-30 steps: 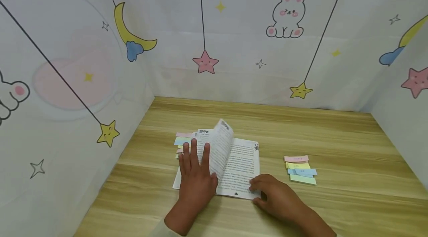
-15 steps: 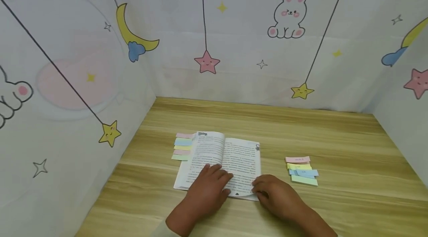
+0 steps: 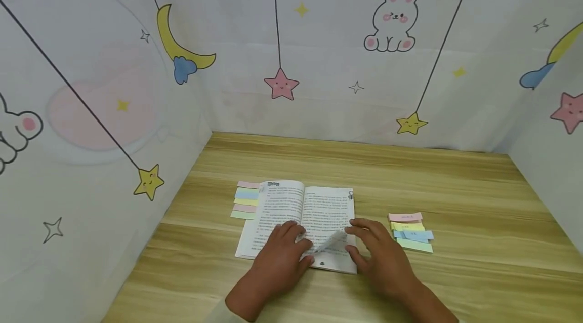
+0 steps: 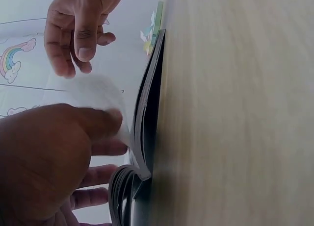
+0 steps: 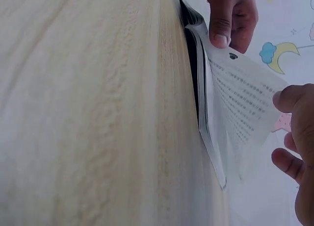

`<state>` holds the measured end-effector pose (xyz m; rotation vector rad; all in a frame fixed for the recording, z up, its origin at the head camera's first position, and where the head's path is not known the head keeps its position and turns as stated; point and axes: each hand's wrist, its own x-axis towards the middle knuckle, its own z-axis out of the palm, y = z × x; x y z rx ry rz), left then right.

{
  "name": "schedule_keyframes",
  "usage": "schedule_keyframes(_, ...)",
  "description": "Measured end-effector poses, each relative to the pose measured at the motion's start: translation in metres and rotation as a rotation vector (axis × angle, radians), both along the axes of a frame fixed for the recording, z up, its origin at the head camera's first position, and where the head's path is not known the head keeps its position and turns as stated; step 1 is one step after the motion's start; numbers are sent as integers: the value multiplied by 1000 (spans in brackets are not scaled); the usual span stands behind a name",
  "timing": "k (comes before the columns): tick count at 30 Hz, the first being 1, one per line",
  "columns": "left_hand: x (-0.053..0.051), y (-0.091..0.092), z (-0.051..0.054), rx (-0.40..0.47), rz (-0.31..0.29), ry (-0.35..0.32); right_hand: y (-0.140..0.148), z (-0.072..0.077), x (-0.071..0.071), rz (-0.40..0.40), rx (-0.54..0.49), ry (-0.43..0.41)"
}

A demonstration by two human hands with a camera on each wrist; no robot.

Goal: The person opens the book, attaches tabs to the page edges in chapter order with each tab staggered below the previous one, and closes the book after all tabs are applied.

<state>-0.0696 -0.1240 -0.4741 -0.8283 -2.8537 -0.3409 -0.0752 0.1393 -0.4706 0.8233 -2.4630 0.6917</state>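
Note:
An open book (image 3: 279,206) with printed pages lies on the table, and one right-hand page (image 5: 240,88) is lifted and bent up off the rest. My left hand (image 3: 282,257) rests across the lower middle of the book, its fingers on the left side and its thumb near the foot of the raised page. At the book's right edge is my right hand (image 3: 384,257). Its thumb touches the edge of the raised page in the right wrist view, with the other fingers spread apart from it.
Coloured paper tabs (image 3: 245,201) stick out from the book's left edge. Several pink, yellow, blue and green sticky strips (image 3: 412,234) lie right of the book, close to my right hand. A patterned curtain (image 3: 337,59) surrounds the wooden table (image 3: 478,201).
The earlier turned page came down on the left side as my left hand slid down the book. My right hand then moved slightly up, and another right-hand page rose from its lower corner.

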Motion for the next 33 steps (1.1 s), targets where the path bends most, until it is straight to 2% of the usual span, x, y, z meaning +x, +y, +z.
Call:
schedule_keyframes(3, 0, -1, 0, 61, 27, 32, 1, -1, 1, -42, 8, -64)
schedule_keyframes(7, -2, -1, -2, 127, 117, 126, 4, -5, 2, 13, 119, -237)
schedule_keyframes(10, -3, -2, -1, 119, 214, 195, 6, -6, 3, 54, 203, -345)
schedule_keyframes(13, -3, -2, 2, 61, 281, 217, 6, -6, 4, 80, 235, -361)
schedule_keyframes(14, -3, -3, 4, 31, 280, 209, 6, -6, 4, 86, 241, -358)
schedule_keyframes(16, -2, -3, 7, -36, 224, 196, 6, -6, 4, 90, 250, -354)
schedule_keyframes(20, 0, -2, 12, -139, 15, 152, 6, -4, 4, 90, 268, -343)
schedule_keyframes(22, 1, -1, 11, -158, -49, 132, 6, -4, 4, 96, 273, -339)
schedule_keyframes(24, 2, 0, 10, -154, -60, 114, 6, -3, 3, 103, 282, -339)
schedule_keyframes(29, 3, 2, 7, -97, 28, 62, 6, -4, 2, 111, 296, -317)
schedule_keyframes(33, 2, 2, 5, -92, 47, -5, 7, -7, 1, 104, 247, -243)
